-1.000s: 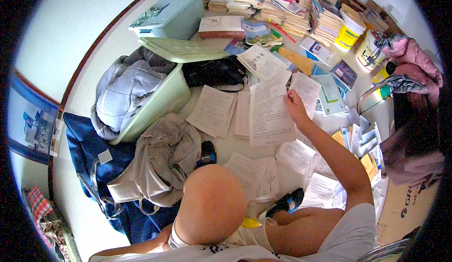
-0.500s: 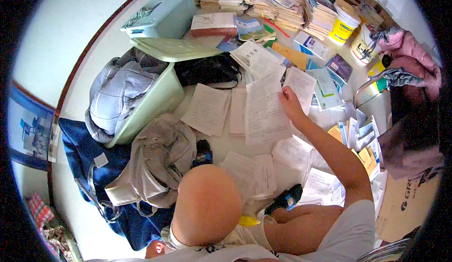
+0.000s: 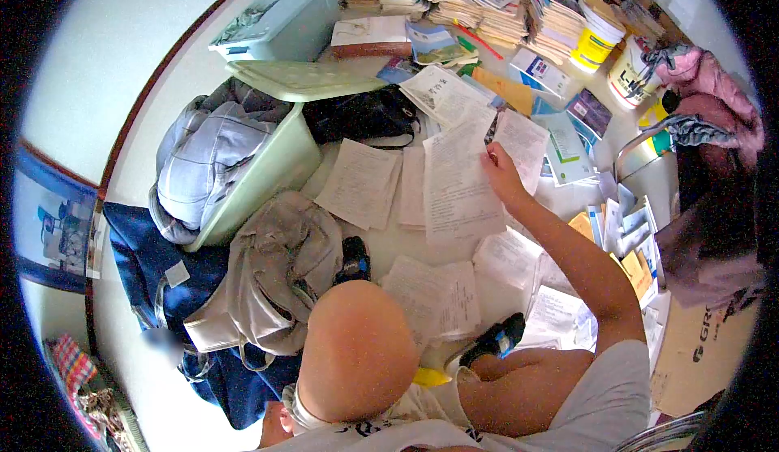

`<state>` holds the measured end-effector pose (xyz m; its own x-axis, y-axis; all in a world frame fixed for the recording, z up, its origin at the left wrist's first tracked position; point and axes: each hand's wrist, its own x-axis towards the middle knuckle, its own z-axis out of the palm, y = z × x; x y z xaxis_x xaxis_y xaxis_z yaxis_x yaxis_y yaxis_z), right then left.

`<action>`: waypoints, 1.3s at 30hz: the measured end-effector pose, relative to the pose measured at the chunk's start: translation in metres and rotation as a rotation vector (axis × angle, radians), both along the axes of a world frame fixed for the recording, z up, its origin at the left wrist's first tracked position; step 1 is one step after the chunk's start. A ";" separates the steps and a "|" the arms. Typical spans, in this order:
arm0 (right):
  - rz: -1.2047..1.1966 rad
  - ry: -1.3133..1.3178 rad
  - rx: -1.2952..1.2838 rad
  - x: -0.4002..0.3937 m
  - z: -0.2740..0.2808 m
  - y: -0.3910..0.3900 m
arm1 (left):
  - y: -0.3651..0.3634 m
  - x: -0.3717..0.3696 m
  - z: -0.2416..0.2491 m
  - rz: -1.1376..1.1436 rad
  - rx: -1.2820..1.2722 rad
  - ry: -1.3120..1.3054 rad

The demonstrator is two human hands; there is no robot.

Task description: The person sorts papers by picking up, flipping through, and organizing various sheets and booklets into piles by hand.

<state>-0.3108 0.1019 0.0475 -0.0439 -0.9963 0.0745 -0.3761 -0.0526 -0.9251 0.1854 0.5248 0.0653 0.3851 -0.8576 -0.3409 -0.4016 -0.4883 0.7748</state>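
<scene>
My right hand [image 3: 505,178] is closed on the right edge of a printed paper sheet [image 3: 458,196], held up over the floor. Behind that sheet lie more printed papers [image 3: 446,95], with another page [image 3: 523,145] just right of the hand. Below my right forearm, several loose sheets [image 3: 438,294] are spread near my feet. At the lower left edge, a small patch of skin [image 3: 277,426] beside my knee may be my left hand or arm; its fingers cannot be made out.
To the left stand a green bin [image 3: 264,180] stuffed with grey cloth, a grey jacket [image 3: 284,249] and a navy bag [image 3: 191,277]. Stacks of books [image 3: 479,14] line the back. On the right are buckets [image 3: 599,40], booklets [image 3: 641,241] and a cardboard box [image 3: 698,346].
The view has shifted slightly. My right hand stays on the sheet's edge, and the sheet has barely moved.
</scene>
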 end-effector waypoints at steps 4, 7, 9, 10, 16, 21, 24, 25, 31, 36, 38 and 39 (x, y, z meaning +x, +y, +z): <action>0.024 0.019 -0.047 -0.005 -0.014 -0.009 | 0.004 0.002 0.002 -0.015 0.005 -0.025; -0.003 -0.012 0.029 -0.004 -0.007 -0.001 | 0.004 0.004 0.001 -0.032 0.010 -0.053; -0.036 -0.039 0.068 -0.004 -0.004 0.001 | 0.006 0.006 0.000 -0.050 0.014 -0.075; -0.020 -0.018 0.043 -0.006 -0.012 -0.003 | 0.006 0.007 -0.001 -0.060 0.016 -0.090; -0.025 0.076 -0.070 -0.007 -0.008 0.003 | 0.008 0.014 -0.002 -0.121 0.032 -0.158; 0.001 0.080 -0.025 -0.007 -0.016 0.004 | 0.023 0.020 0.004 -0.135 0.053 -0.198; -0.044 0.075 -0.103 -0.004 -0.012 0.004 | 0.034 0.022 0.007 -0.134 0.063 -0.218; -0.031 0.050 -0.032 -0.004 -0.010 0.005 | 0.038 0.024 0.009 -0.134 0.069 -0.224; 0.018 0.066 0.067 -0.005 -0.011 0.005 | 0.068 0.029 0.016 -0.120 0.079 -0.254; -0.009 0.122 0.011 -0.008 -0.021 0.002 | 0.086 0.033 0.023 -0.112 0.092 -0.283; 0.013 0.122 0.025 -0.009 -0.023 0.005 | 0.095 0.038 0.028 -0.111 0.094 -0.293; 0.022 0.119 0.026 -0.011 -0.026 0.005 | 0.100 0.040 0.031 -0.107 0.098 -0.299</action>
<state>-0.3219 0.1070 0.0212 -0.0144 -0.9986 0.0517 -0.4826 -0.0383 -0.8750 0.2249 0.6249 0.0958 0.3901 -0.8674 -0.3088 -0.6571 -0.4972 0.5666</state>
